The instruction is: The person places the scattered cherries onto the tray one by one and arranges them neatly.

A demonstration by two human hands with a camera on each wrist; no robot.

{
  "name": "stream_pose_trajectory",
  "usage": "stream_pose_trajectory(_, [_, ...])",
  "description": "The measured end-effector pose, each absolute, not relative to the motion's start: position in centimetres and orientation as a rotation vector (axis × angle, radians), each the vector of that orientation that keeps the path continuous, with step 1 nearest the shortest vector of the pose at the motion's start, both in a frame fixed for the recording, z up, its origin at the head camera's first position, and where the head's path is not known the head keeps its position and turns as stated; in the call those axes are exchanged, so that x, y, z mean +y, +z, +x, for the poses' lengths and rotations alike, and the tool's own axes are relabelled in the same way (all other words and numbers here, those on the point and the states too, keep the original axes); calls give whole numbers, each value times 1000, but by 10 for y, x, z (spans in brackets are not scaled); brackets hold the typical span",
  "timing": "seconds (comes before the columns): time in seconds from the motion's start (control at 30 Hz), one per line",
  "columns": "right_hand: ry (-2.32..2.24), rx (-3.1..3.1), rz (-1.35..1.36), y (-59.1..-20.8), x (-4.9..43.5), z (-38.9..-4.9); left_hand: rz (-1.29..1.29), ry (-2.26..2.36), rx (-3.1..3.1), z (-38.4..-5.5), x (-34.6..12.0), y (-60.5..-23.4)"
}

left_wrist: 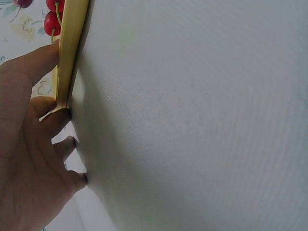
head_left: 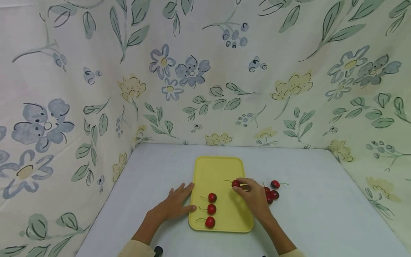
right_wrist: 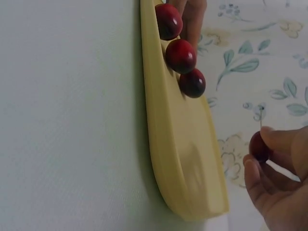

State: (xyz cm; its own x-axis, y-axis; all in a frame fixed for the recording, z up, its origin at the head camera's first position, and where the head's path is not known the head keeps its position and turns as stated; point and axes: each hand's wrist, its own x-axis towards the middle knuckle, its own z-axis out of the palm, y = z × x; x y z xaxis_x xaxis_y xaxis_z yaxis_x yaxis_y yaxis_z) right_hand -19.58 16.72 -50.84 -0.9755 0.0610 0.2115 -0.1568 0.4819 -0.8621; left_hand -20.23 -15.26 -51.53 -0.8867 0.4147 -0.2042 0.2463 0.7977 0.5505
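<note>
A yellow tray [head_left: 224, 167] lies on the white table, with three red cherries in a column on its left half: a near one [head_left: 210, 222], a middle one [head_left: 211, 209] and a far one [head_left: 212, 197]. Their stems point left. My right hand [head_left: 253, 196] pinches another cherry [head_left: 236, 183] between thumb and fingers above the tray's right side; in the right wrist view this cherry [right_wrist: 259, 147] hangs clear of the tray, stem up. Fingers spread, my left hand [head_left: 176, 202] rests at the tray's left edge, its thumb touching the rim [left_wrist: 72, 48].
Right of the tray, several loose cherries [head_left: 274, 195] lie in a cluster, partly hidden behind my right hand. A single cherry [head_left: 275, 184] sits just beyond them, stem to the right. Floral cloth [head_left: 224, 107] hangs behind the white table [head_left: 308, 214].
</note>
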Motion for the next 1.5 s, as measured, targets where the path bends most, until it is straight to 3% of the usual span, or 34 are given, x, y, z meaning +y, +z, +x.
stream_pose_trajectory(0.83, [1540,-2547,241,-522,127,-206,534,761,2677,-204,-156,-516])
stream_pose_trajectory(1.5, [1495,-2624,198,-530,109,-216,523,779,2661,-205,-155,-518])
